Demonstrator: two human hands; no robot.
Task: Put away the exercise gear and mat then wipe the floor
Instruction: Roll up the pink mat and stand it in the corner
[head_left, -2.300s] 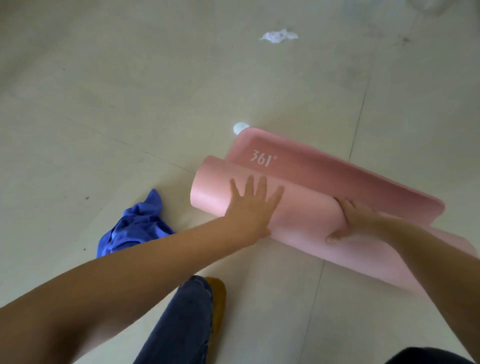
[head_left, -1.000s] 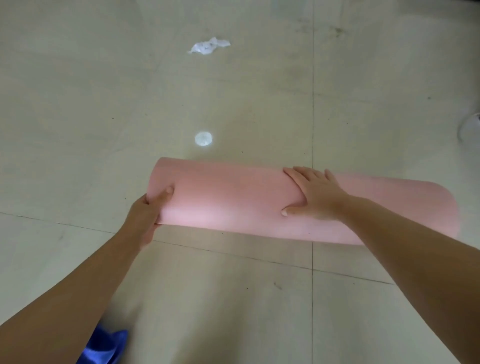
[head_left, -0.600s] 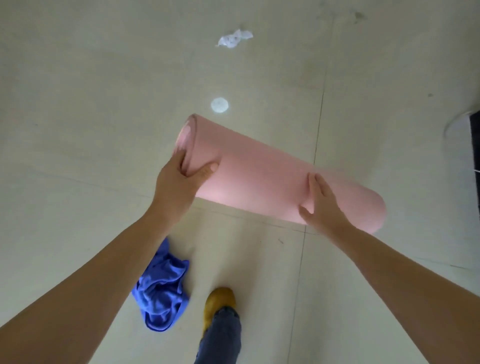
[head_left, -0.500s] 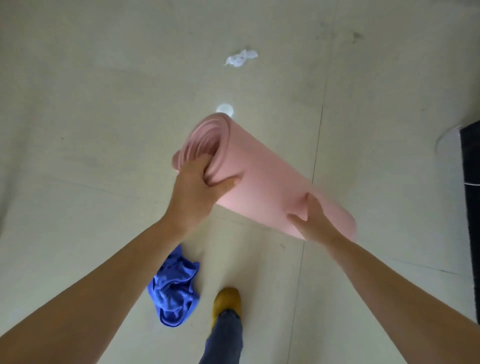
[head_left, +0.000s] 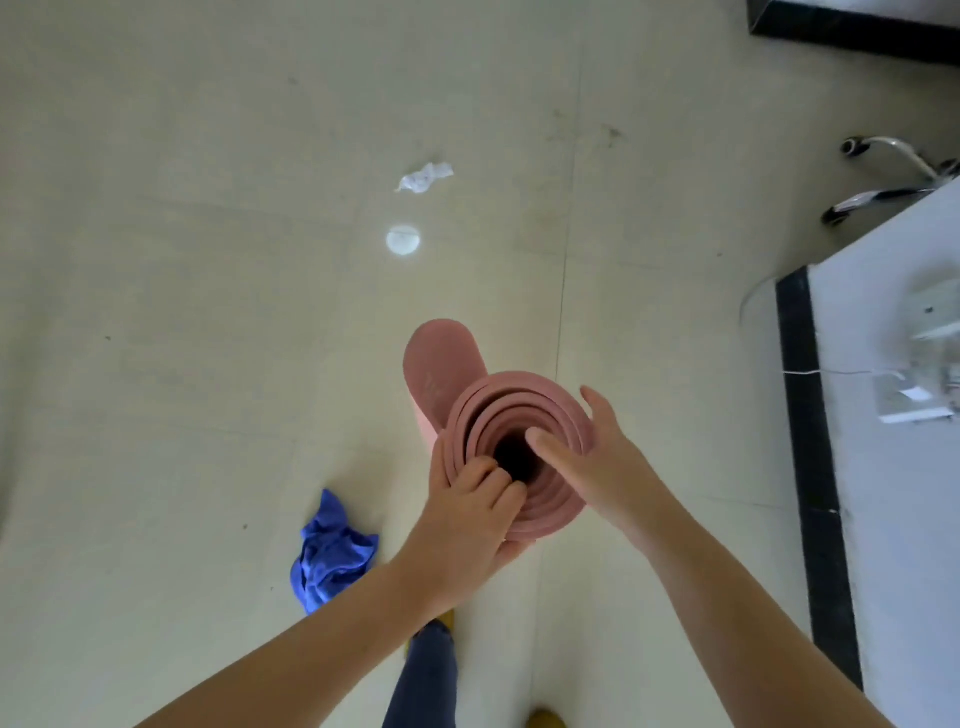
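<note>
The rolled pink exercise mat stands on end in front of me, and I look down into its spiral end and dark core. Its loose outer flap sticks out at the far left. My left hand grips the near left rim, fingers curled over the layers into the core. My right hand holds the right side of the roll, thumb across the top edge. A crumpled blue cloth lies on the floor to the left.
On the pale tiled floor ahead lie a crumpled white tissue and a small white round disc. A white table with a black edge stands at the right, chair legs beyond it. My shoes and trouser leg are below.
The mat was rolled shut on the floor, then lifted and tipped up on end. My left hand moved from the roll's end rim into its core; the right hand shifted to the top.
</note>
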